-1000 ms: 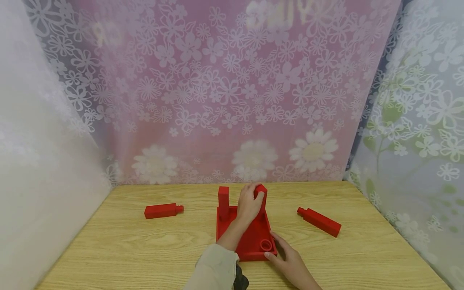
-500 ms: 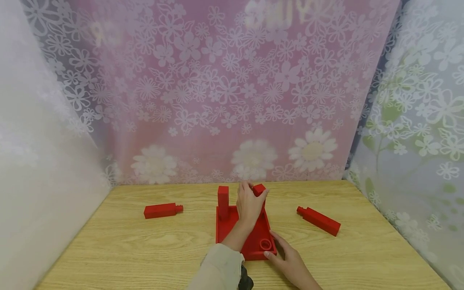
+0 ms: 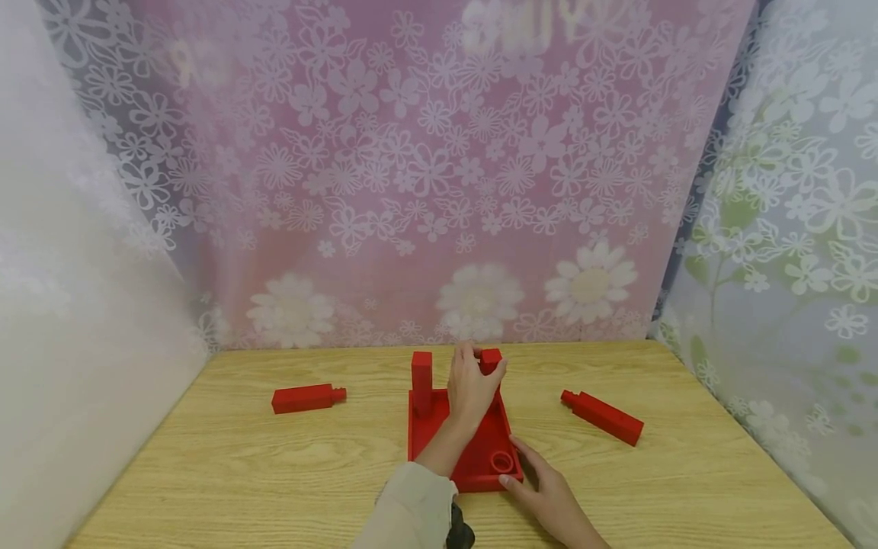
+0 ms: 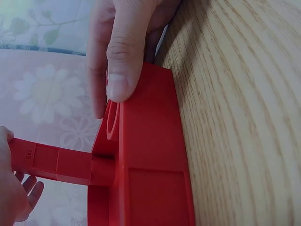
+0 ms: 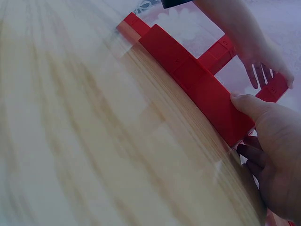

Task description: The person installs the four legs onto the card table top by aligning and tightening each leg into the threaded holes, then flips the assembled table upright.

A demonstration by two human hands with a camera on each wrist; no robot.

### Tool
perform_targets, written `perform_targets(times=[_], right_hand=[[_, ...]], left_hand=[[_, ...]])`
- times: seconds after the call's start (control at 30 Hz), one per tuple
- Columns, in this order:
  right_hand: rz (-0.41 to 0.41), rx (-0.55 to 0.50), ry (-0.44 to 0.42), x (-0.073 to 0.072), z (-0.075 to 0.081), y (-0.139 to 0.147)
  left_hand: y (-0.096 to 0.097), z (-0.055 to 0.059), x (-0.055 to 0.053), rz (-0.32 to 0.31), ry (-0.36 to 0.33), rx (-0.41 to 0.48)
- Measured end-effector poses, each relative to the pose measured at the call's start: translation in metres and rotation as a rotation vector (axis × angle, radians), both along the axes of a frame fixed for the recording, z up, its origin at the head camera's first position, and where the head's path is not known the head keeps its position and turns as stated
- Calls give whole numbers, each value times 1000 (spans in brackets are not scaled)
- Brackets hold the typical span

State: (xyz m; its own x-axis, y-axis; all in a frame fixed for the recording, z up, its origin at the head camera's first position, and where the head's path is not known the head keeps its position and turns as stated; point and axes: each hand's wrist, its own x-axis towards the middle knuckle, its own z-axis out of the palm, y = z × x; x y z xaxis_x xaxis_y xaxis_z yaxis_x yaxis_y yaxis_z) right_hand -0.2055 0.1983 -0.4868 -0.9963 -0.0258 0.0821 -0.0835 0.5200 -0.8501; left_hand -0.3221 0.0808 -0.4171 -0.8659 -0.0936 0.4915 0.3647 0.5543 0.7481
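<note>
A shallow red tray (image 3: 473,483) with low walls lies on the table. My left hand (image 3: 473,389) grips the upper part of a red square post (image 3: 491,355) at the tray's back right corner; its thumb is on the near side. In the left wrist view this post (image 4: 47,160) meets a round socket. A second square post (image 3: 422,381) stands upright in the back left corner. My right hand (image 3: 545,488) holds the near right corner of the tray, thumb on the front wall (image 4: 155,127), beside an unfilled ring-shaped socket (image 3: 501,461). The near left corner is hidden by my forearm.
Two more red square posts with narrow necked ends lie on the wooden table (image 3: 343,457), one loose post (image 3: 302,399) at left and another post (image 3: 604,419) at right. Flowered curtains (image 3: 439,191) hang behind the table and along its sides.
My left hand has shifted its fingers around the back right post, the thumb coming to its right side, and the post's top has turned a little. The right hand keeps its hold on the corner.
</note>
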Motion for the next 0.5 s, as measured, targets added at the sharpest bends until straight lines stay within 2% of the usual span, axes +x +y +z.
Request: perform_targets(times=[0.27, 0.5], right_hand=[[4, -4, 2, 1, 3, -1], [7, -6, -15, 2, 4, -1]], left_hand=[[-3, -1, 0, -37, 20, 23], [-4, -1, -1, -25, 65, 25]])
